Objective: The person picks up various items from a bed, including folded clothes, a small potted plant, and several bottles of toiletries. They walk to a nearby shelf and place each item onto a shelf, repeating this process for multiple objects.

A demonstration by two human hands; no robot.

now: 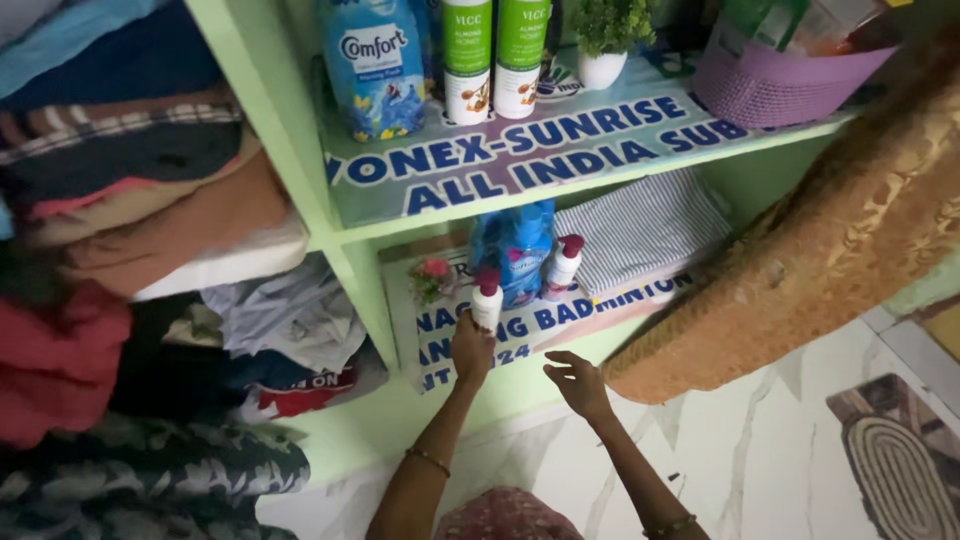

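Left hand (pixel 472 348): clamped around the lower body of a small white bottle (pixel 487 300) with a dark red cap. The grip sits low, so the bottle stays upright and the cap stays free.
Bottle position: at the front edge of the lower shelf (pixel 600 318), in front of the blue pouch (pixel 515 250). Whether its base rests on the shelf or is lifted just off it cannot be told.
Right hand (pixel 577 380): empty, fingers spread apart, palm turned toward the shelf. It hovers below and to the right of the bottle, near the shelf edge, touching nothing.
Second bottle (pixel 564 262): same white body and red cap, leaning against the blue pouch just to its right, which props it.
Pink flower (pixel 432 270): small, to the left of the held bottle, near the shelf's left wall.
Striped cloth (pixel 640 228): folded flat at the back right of the lower shelf, out of the way of the bottles.
Shelf liner: a printed banner sheet covers both shelves, likely to protect the green paint.
Upper shelf (pixel 560 160): carries a blue refill pack (pixel 372 70), two green-and-white tubes (pixel 492 55) standing on their caps, a small potted plant (pixel 603 35) and a purple basket (pixel 780 85).
Left compartments: stacked folded clothes (pixel 130 180).
Rolled mat (pixel 830 240): brown, leaning against the right side of the shelves, its lower end on the floor (pixel 760 450).
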